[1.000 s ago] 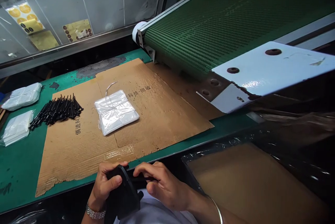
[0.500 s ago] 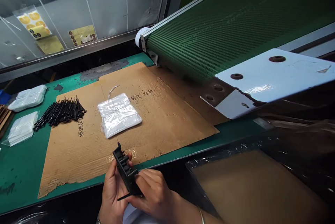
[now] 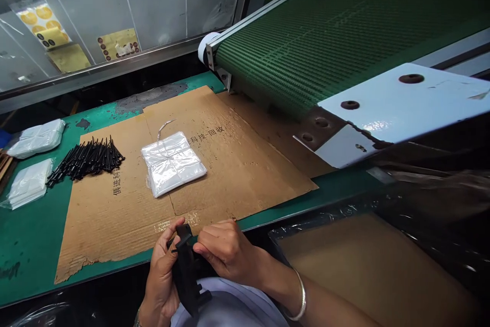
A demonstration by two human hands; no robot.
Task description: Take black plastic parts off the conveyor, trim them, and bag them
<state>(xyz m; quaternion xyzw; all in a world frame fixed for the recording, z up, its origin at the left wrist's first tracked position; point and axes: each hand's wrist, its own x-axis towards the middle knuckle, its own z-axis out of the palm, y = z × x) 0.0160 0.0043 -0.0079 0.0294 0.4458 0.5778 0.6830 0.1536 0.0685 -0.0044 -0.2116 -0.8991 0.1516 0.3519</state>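
My left hand (image 3: 163, 271) is wrapped round a black plastic part (image 3: 186, 271), held upright at the near edge of the green bench. My right hand (image 3: 222, 250) is closed in a pinch against the upper side of that same part; whether a thin black pin sits under its fingers is hidden. A pile of thin black pins (image 3: 86, 158) lies on the cardboard sheet (image 3: 237, 174) to the far left. A stack of clear plastic bags (image 3: 172, 162) rests in the middle of the cardboard, well beyond both hands.
A green conveyor belt (image 3: 325, 26) slopes in from the right, with a white metal bracket (image 3: 390, 107) over the bench. More bag stacks (image 3: 36, 138) lie at the far left. A plastic-lined cardboard box (image 3: 367, 266) stands at lower right. Glass panels run along the back.
The black part was tilted up with its ribbed face showing half a second ago; now it stands edge-on and lower. My right hand has moved up over its top side.
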